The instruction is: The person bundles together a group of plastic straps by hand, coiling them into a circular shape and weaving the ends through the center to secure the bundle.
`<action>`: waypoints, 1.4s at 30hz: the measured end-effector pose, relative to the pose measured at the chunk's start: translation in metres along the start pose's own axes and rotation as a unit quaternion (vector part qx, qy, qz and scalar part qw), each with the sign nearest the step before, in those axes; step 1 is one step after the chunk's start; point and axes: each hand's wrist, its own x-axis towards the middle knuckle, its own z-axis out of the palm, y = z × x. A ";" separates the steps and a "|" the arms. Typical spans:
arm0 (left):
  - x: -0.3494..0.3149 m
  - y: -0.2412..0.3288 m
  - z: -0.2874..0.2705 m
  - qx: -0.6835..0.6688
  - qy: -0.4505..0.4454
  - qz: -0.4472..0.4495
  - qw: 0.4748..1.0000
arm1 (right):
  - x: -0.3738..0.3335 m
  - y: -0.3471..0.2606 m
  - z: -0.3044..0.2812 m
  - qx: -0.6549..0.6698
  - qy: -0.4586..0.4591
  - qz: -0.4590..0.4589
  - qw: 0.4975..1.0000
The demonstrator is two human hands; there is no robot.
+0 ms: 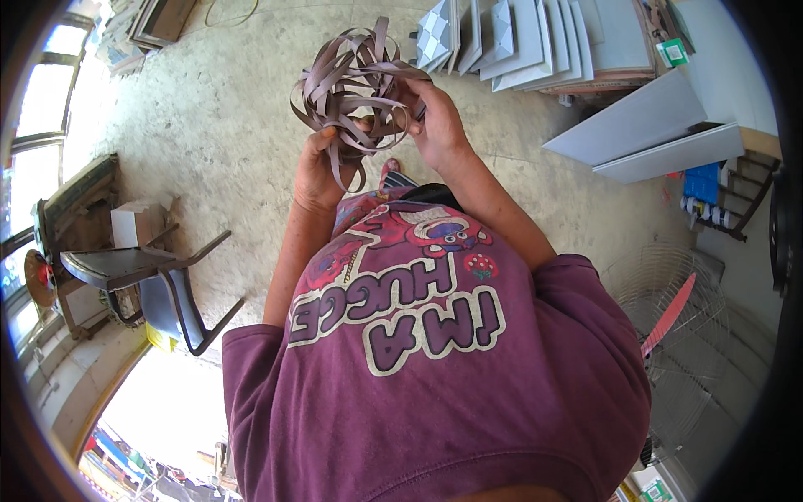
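A loose, tangled bundle of flat brown-grey strapping band point(347, 88) is held up in front of me, its loops sticking out on all sides. My left hand point(320, 167) grips the bundle from its lower left, thumb showing against the strips. On the other side my right hand point(435, 121) has its fingers curled round the bundle's right edge, some of them hidden behind the loops. One long loop hangs below, between my hands. Part of a foot point(390, 167) shows beneath, on the concrete floor.
Several grey and patterned tiles point(535, 42) lean in a row at the far right, near two large grey panels point(644, 134). An overturned dark chair point(159, 268) lies on the left. A wire fan cage point(677, 335) stands at my right.
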 end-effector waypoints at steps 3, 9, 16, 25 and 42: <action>0.020 0.000 0.005 -0.029 -0.020 0.001 0.999 | 0.029 -0.003 -0.011 0.054 -0.025 0.054 0.997; 0.048 0.016 0.001 -0.030 -0.036 -0.002 0.999 | 0.071 -0.005 -0.010 0.126 -0.014 0.159 0.979; 0.086 0.059 -0.008 0.098 0.024 -0.021 0.995 | 0.113 -0.010 0.010 -0.112 -0.002 -0.056 0.992; 0.153 0.150 -0.025 0.383 0.078 -0.043 0.919 | 0.184 -0.039 0.073 -0.528 0.058 -0.456 0.714; 0.247 0.224 -0.072 -0.087 -0.185 -0.152 0.967 | 0.248 0.011 0.161 -0.555 -0.139 -0.453 0.684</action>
